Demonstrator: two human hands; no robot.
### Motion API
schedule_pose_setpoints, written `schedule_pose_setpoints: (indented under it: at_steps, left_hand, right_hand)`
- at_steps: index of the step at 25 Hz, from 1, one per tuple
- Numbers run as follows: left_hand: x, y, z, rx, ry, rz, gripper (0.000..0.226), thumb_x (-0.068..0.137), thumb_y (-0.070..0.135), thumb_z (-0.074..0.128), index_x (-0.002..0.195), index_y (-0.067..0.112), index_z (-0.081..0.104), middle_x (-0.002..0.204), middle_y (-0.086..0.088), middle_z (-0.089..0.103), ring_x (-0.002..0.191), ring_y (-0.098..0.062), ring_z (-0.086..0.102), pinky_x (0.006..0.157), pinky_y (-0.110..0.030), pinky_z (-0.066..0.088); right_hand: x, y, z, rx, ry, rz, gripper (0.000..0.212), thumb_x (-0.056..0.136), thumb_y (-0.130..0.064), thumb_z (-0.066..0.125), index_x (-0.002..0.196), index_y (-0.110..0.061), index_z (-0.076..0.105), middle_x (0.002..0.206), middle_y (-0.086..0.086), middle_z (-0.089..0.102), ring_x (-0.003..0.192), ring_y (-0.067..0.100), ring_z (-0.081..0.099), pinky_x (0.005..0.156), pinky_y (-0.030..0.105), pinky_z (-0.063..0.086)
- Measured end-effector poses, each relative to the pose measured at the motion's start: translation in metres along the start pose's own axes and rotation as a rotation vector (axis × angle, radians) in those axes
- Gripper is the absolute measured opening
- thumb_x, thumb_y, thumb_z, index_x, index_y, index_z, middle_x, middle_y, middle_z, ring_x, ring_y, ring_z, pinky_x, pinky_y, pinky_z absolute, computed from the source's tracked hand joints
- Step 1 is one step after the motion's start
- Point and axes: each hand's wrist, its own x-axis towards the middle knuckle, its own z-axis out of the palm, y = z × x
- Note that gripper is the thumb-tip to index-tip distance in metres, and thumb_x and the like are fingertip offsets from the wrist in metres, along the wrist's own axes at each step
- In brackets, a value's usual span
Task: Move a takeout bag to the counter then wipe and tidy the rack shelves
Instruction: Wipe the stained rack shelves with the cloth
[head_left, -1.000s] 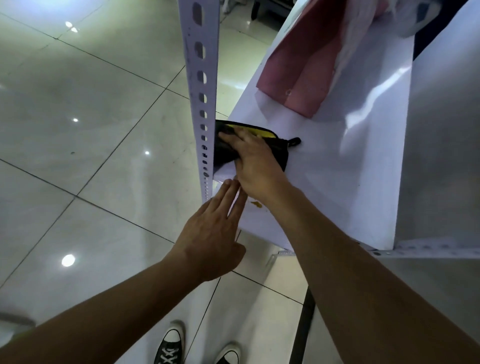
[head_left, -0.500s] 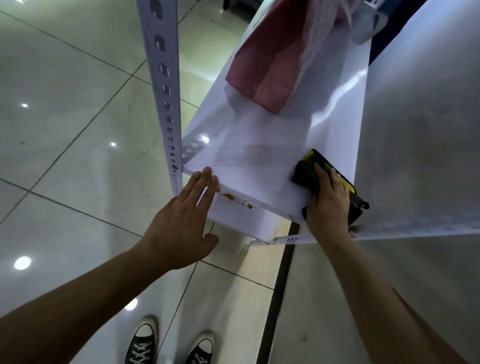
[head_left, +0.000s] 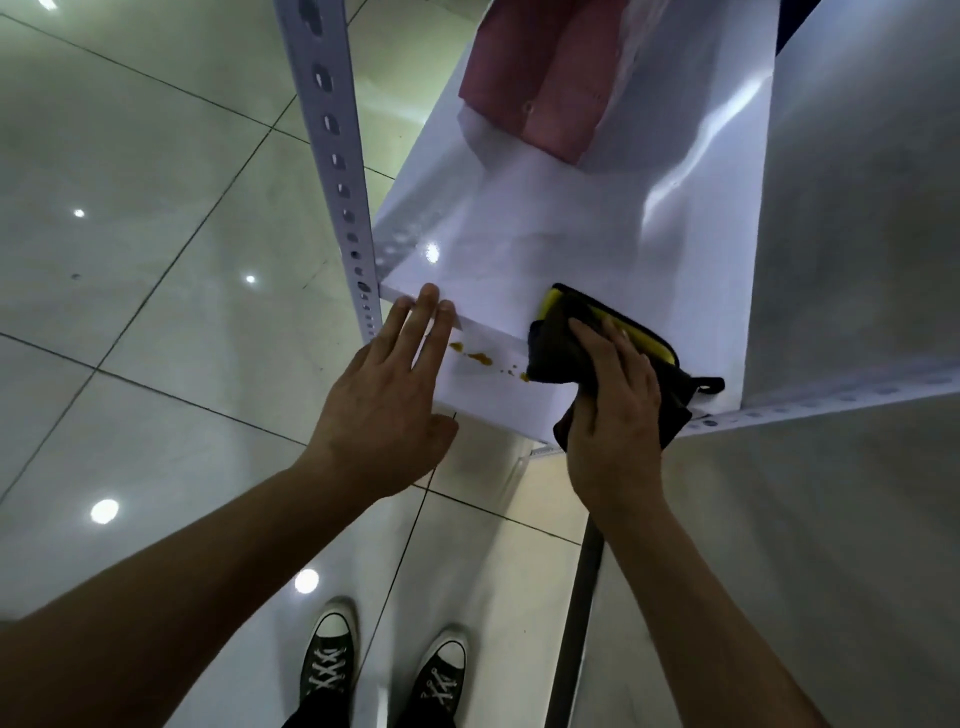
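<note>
A white rack shelf (head_left: 561, 234) fills the upper middle of the head view. My right hand (head_left: 613, 410) presses a black cloth with a yellow edge (head_left: 566, 332) flat against the shelf's front edge, fingers spread over it. Orange-brown spots (head_left: 478, 357) stain the shelf's front face just left of the cloth. With straight fingers, my left hand (head_left: 387, 400) rests on the shelf's front left corner. A pink folded item (head_left: 540, 88) and clear plastic (head_left: 639, 57) lie at the far end of the shelf.
The perforated white rack post (head_left: 332, 156) stands at the left of the shelf. A grey panel (head_left: 857, 208) closes the right side, with a perforated rail (head_left: 831, 400) below it. Glossy tiled floor (head_left: 156, 260) lies to the left and below; my black sneakers (head_left: 327, 660) stand on it.
My right hand has swept the cloth from the shelf's left side to its right end, then back left toward the stains on the front edge. The left hand has stayed at the front left corner.
</note>
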Motion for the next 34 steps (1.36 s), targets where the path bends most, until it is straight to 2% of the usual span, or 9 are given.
schedule_pose_setpoints:
  at_steps: [4,8,15,18,22,24,27,31,34]
  left_hand:
    - [-0.017,0.005,0.023,0.022,0.066,-0.009,0.086,0.087,0.025,0.056,0.157,0.004,0.011,0.167,-0.010,0.002,0.154,-0.028,-0.001,0.120,-0.047,0.025]
    - [-0.047,0.012,0.063,0.027,-0.011,-0.038,0.081,0.086,0.022,0.060,0.156,0.007,0.021,0.166,-0.011,0.011,0.151,-0.034,0.017,0.119,-0.049,0.026]
    - [-0.065,0.015,0.123,0.033,-0.006,-0.023,0.063,0.083,0.021,0.059,0.143,0.007,0.046,0.154,-0.015,0.041,0.141,-0.037,0.038,0.114,-0.049,0.033]
    - [-0.065,0.005,0.156,0.000,-0.026,-0.022,0.062,0.084,0.020,0.062,0.142,0.007,0.047,0.151,-0.016,0.045,0.140,-0.037,0.039,0.115,-0.050,0.034]
    - [-0.045,-0.018,0.217,0.038,-0.059,0.010,0.062,0.086,0.018,0.063,0.144,0.006,0.046,0.151,-0.016,0.045,0.142,-0.036,0.037,0.115,-0.050,0.033]
    - [-0.031,-0.028,0.245,0.043,-0.073,0.031,0.061,0.090,0.020,0.058,0.147,0.007,0.042,0.155,-0.015,0.040,0.145,-0.034,0.033,0.117,-0.049,0.030]
    - [-0.003,-0.044,0.281,0.038,-0.033,0.105,0.062,0.093,0.023,0.053,0.151,0.009,0.036,0.160,-0.013,0.030,0.148,-0.034,0.027,0.119,-0.046,0.026]
    - [0.036,-0.069,0.318,0.063,0.001,0.112,0.072,0.098,0.028,0.046,0.158,0.011,0.012,0.166,-0.015,0.005,0.154,-0.031,0.002,0.123,-0.046,0.016]
    - [0.044,-0.092,0.338,0.129,-0.023,0.088,0.079,0.099,0.037,0.041,0.157,0.012,-0.007,0.164,-0.015,-0.014,0.152,-0.030,-0.014,0.124,-0.045,0.007]
  right_hand:
    - [-0.034,0.024,-0.003,0.142,0.033,-0.089,0.053,0.096,0.000,0.041,0.146,-0.015,0.050,0.152,0.008,0.044,0.144,0.027,0.037,0.118,0.050,0.032]
    - [-0.079,0.041,0.015,0.261,0.054,-0.017,0.048,0.099,-0.006,0.040,0.145,-0.011,0.049,0.151,0.011,0.043,0.141,0.025,0.041,0.117,0.025,0.032]
    - [-0.124,0.094,0.068,0.536,-0.008,0.202,0.058,0.097,0.015,0.038,0.146,-0.015,0.048,0.145,0.008,0.050,0.137,0.024,0.048,0.114,0.053,0.037]
    - [-0.121,0.118,0.094,0.695,-0.037,0.324,0.054,0.104,0.005,0.037,0.146,-0.028,0.048,0.146,-0.001,0.055,0.128,0.010,0.053,0.113,0.045,0.034]
    - [-0.099,0.148,0.137,0.805,-0.014,0.470,0.046,0.105,-0.009,0.046,0.125,-0.048,0.058,0.135,-0.018,0.061,0.133,0.007,0.052,0.113,0.036,0.040]
    - [-0.086,0.161,0.158,0.767,-0.011,0.506,0.042,0.104,-0.008,0.047,0.126,-0.043,0.055,0.131,-0.014,0.062,0.130,0.011,0.053,0.112,0.034,0.041]
    - [-0.054,0.178,0.177,0.660,0.036,0.290,0.039,0.105,-0.007,0.042,0.134,-0.032,0.052,0.132,-0.013,0.061,0.123,0.005,0.056,0.108,0.023,0.041]
    - [0.005,0.216,0.192,0.246,0.166,-0.035,0.040,0.104,-0.009,0.040,0.143,-0.008,0.050,0.134,0.013,0.059,0.123,0.028,0.056,0.109,0.044,0.043]
    - [0.024,0.234,0.214,-0.150,0.124,-0.053,0.048,0.100,-0.007,0.045,0.148,-0.009,0.045,0.146,0.018,0.050,0.132,0.037,0.047,0.112,0.047,0.038]
